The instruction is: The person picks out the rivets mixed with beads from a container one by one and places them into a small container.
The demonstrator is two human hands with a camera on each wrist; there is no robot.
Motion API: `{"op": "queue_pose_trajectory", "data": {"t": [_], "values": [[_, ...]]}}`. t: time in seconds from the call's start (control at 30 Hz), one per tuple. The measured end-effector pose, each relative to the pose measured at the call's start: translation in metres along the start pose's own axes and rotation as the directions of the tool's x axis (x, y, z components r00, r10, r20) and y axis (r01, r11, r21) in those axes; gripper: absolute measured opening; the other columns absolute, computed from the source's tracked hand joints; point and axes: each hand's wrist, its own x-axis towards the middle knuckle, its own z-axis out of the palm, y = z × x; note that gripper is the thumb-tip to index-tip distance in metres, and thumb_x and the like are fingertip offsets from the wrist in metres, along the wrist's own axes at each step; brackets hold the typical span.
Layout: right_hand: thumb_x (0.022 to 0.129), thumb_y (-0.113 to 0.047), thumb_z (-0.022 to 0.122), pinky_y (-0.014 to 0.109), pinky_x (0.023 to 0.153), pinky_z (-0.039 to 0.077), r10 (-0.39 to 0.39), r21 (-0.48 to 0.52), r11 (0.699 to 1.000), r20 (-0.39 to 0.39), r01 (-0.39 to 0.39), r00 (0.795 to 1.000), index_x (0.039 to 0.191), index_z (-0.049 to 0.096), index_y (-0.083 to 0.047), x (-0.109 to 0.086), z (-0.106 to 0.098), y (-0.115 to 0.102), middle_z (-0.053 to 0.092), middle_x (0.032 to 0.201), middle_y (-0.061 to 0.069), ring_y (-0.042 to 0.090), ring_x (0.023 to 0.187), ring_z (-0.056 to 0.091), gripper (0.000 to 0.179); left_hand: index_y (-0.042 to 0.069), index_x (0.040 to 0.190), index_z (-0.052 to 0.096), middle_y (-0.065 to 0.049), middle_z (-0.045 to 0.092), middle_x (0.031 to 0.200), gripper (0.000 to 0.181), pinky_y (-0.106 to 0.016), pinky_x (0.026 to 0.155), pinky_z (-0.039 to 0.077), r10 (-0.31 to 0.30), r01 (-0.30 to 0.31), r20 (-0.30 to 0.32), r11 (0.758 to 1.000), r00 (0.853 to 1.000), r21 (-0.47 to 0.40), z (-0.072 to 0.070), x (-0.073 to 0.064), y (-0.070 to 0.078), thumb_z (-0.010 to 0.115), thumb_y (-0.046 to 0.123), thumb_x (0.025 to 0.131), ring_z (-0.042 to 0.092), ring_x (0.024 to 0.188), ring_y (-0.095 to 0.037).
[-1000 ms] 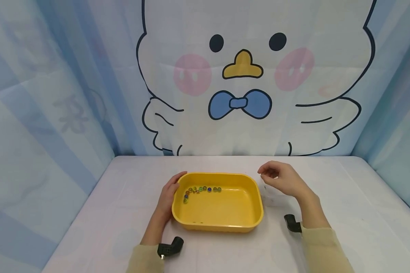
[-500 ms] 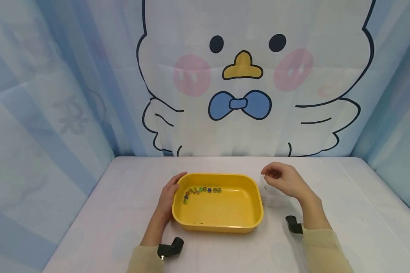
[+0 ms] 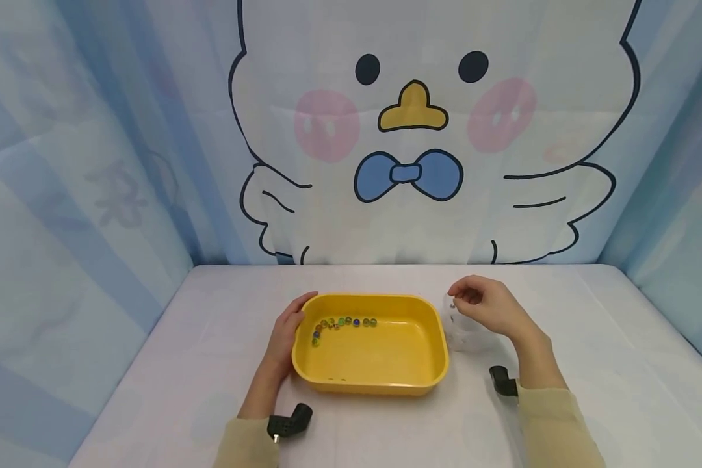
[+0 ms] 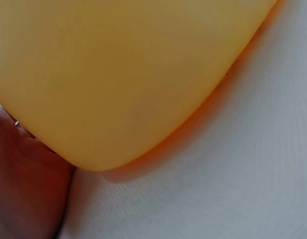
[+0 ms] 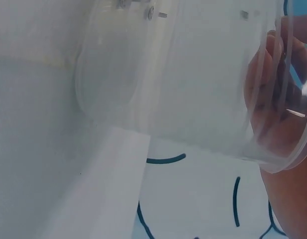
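Observation:
A yellow tray [image 3: 380, 354] holds several glass marbles [image 3: 356, 322], which line its far left side. My left hand [image 3: 283, 335] holds the tray at its left end, the thumb at the rim and the fingers along the outer wall. Right of the tray stands a clear plastic jar [image 5: 193, 84] with several small shiny pieces [image 5: 151, 12] showing low in it. My right hand [image 3: 488, 305] is at the jar's mouth, fingers bent and thumb close to the index finger. A small dark speck shows just below these fingertips; I cannot tell whether they pinch it.
White cloth covers the table [image 3: 380, 429]. A curtain with a cartoon chick [image 3: 409, 117] hangs behind it, and blue-white curtains [image 3: 64, 214] close off the sides. Dark cameras [image 3: 289, 421] sit on both wrists.
My right hand has shifted slightly right from beside the tray's far right corner and stays over the jar. A small speck now shows lower, beneath its fingertips. The left hand keeps its place on the tray.

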Motion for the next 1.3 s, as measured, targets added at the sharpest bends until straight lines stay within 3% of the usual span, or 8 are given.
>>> {"op": "queue_pose_trajectory", "data": {"t": [0.9,1.3], "values": [[0.09,-0.002,0.067,0.025,0.071,0.052,0.01,0.011,1.0,-0.017,-0.01,1.0,0.106,0.069,-0.002,0.0,0.0,0.001,0.063,0.093,0.005,0.024,0.084,0.055,0.015,0.008,0.149,0.048,-0.011,0.044,0.153,0.049,-0.044,0.119,0.024,-0.008,0.008,0.012,1.0,1.0,-0.028,0.001,0.001,0.0,0.032,0.011,0.103,0.038,0.141,-0.026],[0.09,-0.001,0.067,0.024,0.071,0.051,-0.034,0.018,0.999,-0.023,0.035,0.999,0.106,0.069,-0.002,0.004,0.008,-0.009,0.063,0.092,0.004,0.024,0.083,0.054,0.016,0.008,0.148,0.048,-0.011,0.045,0.153,0.049,-0.045,0.119,0.024,0.001,-0.001,0.004,1.0,1.0,0.007,0.0,-0.001,0.001,0.032,0.012,0.102,0.039,0.14,-0.026]]}}
